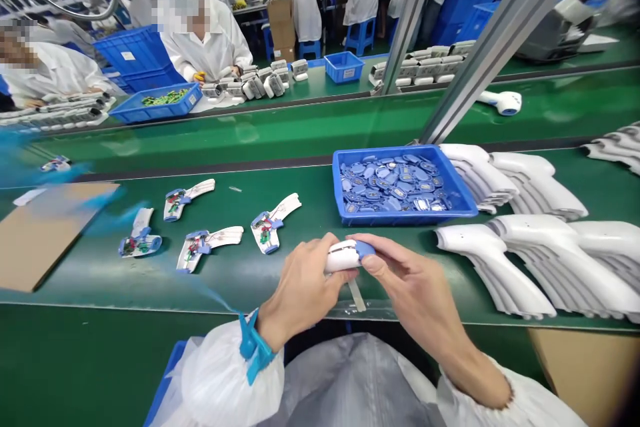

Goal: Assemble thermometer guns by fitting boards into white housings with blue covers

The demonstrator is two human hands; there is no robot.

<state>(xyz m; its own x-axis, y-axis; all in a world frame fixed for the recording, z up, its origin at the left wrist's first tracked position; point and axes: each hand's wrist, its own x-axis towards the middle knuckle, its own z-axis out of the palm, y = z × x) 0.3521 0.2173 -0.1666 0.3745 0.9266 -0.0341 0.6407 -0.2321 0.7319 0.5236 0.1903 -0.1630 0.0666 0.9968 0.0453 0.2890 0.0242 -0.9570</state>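
Thermometer part (pixel 343 257), white plastic with a blue end, is up off the counter, held between my hands over the near edge. Left hand (pixel 301 291) closed around the white body. Right hand (pixel 413 283) pinching the blue end, thumb and fingers on it. Pale flat strip (pixel 357 295) just below the part; can't tell if attached. Blue wrist strap (pixel 253 347) on my left cuff.

Counter (pixel 100 280) is green. Left of my hands: four open white housings (pixel 273 221) with blue parts and circuit boards, wires showing. Further left, cardboard sheet (pixel 43 233). Right of my hands: blue tray (pixel 405 185) full of small blue parts (pixel 393 183), touching stacked white gun-shaped housing shells (pixel 520 267).

Room: production line, aluminium frame posts (pixel 510 40) rising past a second green counter (pixel 310 123). One finished-looking thermometer (pixel 500 102) lies on it. Beyond, co-worker in a white coat (pixel 205 40) works at a row of white units (pixel 250 83), beside a blue tray of green parts (pixel 160 103). More white-coated workers (pixel 305 3) further back, with blue crates (pixel 465 3), blue stools (pixel 360 37) and stacked cartons (pixel 283 30).
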